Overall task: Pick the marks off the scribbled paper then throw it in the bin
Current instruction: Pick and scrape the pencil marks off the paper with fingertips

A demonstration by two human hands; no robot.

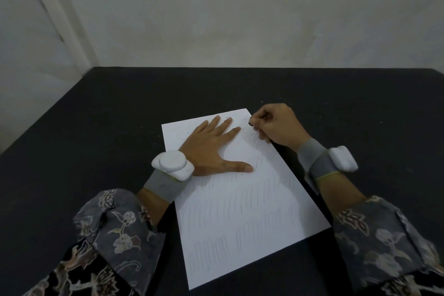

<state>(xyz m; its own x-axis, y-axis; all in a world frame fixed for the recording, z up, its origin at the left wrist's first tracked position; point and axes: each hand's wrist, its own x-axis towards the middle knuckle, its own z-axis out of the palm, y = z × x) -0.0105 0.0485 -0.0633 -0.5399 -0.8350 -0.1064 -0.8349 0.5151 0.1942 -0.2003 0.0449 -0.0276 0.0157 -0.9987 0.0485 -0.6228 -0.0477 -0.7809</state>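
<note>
Our left hand [211, 149] lies spread flat on the scribbled paper [240, 199], pinning it to the black table [120, 127]; our right hand [276, 125] pinches a small dark eraser [251, 123] at the sheet's far right corner, crumbs [247, 136] scattered nearby.

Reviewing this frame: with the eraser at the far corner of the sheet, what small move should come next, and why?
Probably short rubbing strokes toward the person along the right edge. The right hand pinches a small dark eraser at the far right corner of the paper, where crumbs lie, while faint pencil strokes still cover the rest. The left hand lies flat on the sheet.
</note>
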